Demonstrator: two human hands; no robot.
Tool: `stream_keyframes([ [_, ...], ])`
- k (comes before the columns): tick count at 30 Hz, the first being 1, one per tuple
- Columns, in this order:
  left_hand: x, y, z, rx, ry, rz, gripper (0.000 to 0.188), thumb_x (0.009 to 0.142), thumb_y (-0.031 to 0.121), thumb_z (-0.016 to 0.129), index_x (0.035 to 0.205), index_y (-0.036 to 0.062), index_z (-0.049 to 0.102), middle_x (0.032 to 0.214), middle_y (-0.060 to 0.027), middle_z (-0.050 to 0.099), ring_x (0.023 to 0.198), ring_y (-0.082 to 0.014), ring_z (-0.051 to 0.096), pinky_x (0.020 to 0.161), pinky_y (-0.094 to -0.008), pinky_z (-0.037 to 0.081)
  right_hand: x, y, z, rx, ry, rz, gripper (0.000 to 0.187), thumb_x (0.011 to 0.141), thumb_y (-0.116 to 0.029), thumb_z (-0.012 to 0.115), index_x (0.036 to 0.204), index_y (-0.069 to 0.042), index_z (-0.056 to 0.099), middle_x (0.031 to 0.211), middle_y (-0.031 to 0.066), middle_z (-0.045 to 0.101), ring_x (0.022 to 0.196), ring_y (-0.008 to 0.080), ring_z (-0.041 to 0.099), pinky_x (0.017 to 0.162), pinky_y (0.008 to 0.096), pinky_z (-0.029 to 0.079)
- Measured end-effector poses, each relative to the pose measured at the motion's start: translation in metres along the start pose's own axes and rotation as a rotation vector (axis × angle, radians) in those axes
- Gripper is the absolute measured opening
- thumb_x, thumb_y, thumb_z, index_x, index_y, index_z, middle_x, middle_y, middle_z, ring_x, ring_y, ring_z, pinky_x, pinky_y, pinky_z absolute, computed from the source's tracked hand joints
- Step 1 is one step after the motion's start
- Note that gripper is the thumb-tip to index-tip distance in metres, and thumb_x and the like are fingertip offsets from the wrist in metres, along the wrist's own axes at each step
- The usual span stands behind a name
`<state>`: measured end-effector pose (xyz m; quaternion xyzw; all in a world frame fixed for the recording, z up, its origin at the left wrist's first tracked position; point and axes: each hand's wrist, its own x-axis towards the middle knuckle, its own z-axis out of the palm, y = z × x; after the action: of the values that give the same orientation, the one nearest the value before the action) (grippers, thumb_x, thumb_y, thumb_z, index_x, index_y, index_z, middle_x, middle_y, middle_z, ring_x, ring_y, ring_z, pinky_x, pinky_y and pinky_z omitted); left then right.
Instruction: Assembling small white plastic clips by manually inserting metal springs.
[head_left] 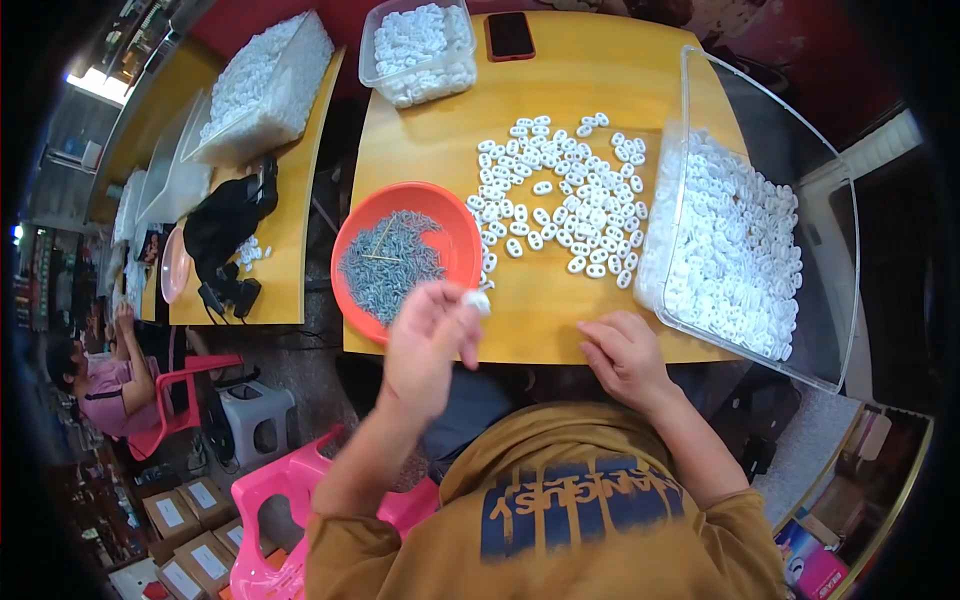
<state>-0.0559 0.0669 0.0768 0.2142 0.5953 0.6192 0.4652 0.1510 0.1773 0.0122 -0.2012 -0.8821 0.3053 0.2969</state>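
My left hand [422, 345] is raised by the table's front edge, beside an orange-red bowl [463, 240] of small silvery screws [392, 275]. Between its thumb and fingers is a small white plastic piece [477, 301], with what looks like a screw sticking up from it. My right hand [626, 358] rests at the front edge with its fingers curled in; whatever they may hold is hidden. Beyond both hands lie many loose white two-holed oval pieces [590, 215], spread over the yellow table [420, 140].
A large clear bin [852, 290] of white pieces stands at the right, overhanging the table edge. At the back are a clear tub [470, 40] of white pieces and a phone [510, 36]. Another table [285, 290] and a seated person [120, 390] are at the left.
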Motion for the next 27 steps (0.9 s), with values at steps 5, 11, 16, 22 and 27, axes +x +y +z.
stream_keyframes([
  [5,0.110,0.063,-0.012,0.127,0.020,0.300,0.011,0.082,0.011,0.056,0.087,0.0020,0.052,0.069,-0.0024,0.053,0.052,-0.0069,0.046,0.047,-0.0186,0.037,-0.002,0.000,0.000,0.068,0.007,0.062,0.022,0.070,-0.002,0.064,0.091,-0.003,0.060,0.077,0.0105,0.056,0.068,0.0267,0.054,0.060,0.0333,0.043],
  [11,0.258,0.141,-0.020,0.286,0.120,0.504,0.011,0.076,0.008,0.056,0.085,0.0021,0.055,0.068,-0.0033,0.056,0.052,-0.0079,0.049,0.046,-0.0206,0.038,-0.004,0.003,0.004,0.098,0.000,0.081,0.025,0.068,0.001,0.064,0.092,-0.003,0.059,0.077,0.0100,0.057,0.068,0.0259,0.054,0.060,0.0333,0.043],
  [16,0.299,0.143,-0.026,0.531,0.204,0.476,0.033,0.073,0.009,0.057,0.103,-0.0037,0.052,0.071,-0.0046,0.057,0.057,-0.0095,0.053,0.049,-0.0198,0.040,-0.007,0.002,0.005,0.138,-0.046,0.150,0.026,0.069,0.002,0.063,0.093,-0.003,0.060,0.077,0.0095,0.057,0.067,0.0245,0.054,0.059,0.0320,0.044],
  [22,0.207,0.084,0.022,0.725,-0.157,0.332,0.026,0.078,0.011,0.058,0.101,-0.0013,0.057,0.074,-0.0040,0.058,0.062,-0.0085,0.052,0.055,-0.0238,0.042,-0.008,0.013,0.001,0.052,-0.028,0.060,0.027,0.067,0.000,0.066,0.093,-0.003,0.060,0.078,0.0094,0.057,0.066,0.0241,0.055,0.057,0.0325,0.044],
  [27,0.165,0.011,0.030,1.088,-0.412,0.589,0.019,0.081,0.013,0.056,0.095,0.0019,0.057,0.080,-0.0119,0.059,0.071,-0.0254,0.056,0.064,-0.0344,0.046,0.002,0.012,-0.006,0.011,-0.140,0.031,0.028,0.065,-0.004,0.068,0.092,-0.003,0.060,0.077,0.0085,0.057,0.065,0.0234,0.054,0.056,0.0324,0.043],
])
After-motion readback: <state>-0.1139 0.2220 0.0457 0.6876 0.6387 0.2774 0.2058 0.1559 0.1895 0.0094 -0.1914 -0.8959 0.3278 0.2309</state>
